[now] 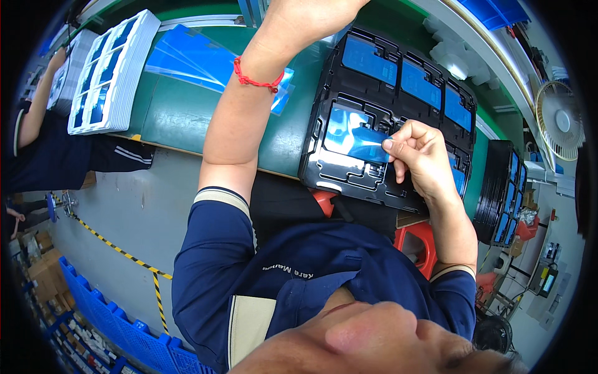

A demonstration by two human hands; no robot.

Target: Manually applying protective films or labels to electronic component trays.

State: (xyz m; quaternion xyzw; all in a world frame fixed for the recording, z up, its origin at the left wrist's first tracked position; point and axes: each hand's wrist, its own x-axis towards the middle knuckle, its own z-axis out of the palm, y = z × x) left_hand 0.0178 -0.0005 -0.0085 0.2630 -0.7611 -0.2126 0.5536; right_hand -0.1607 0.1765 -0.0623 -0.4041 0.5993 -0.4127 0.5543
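One blue film sheet (361,144) was pinched in the right hand (418,157) over the black tray's (349,181) near edge; left hand unseen, reaching away

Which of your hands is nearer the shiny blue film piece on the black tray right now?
Right. The right hand pinches the edge of the blue film piece over the black tray. The left hand is stretched far past it toward the belt's far side, mostly beyond the frame's top.
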